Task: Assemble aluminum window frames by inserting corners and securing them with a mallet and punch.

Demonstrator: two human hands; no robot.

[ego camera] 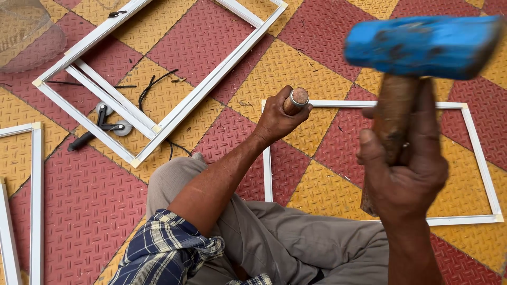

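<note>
My right hand (404,169) grips the brown wooden handle of a hammer (422,45) with a blue head, raised high and blurred near the camera. My left hand (274,119) is closed around a wooden-handled tool (296,100) held upright, its metal-ringed top showing above my fist. That tool stands on the upper left corner of a white rectangular frame (478,142) lying flat on the tiled floor in front of my knees. The tool's lower end is hidden by my hand.
A second white frame (158,126) with inner bars lies tilted at the upper left, with a black roller tool (103,126) and black cord inside it. More white frame pieces (36,200) lie at the left edge. Mesh (24,31) sits in the top left corner.
</note>
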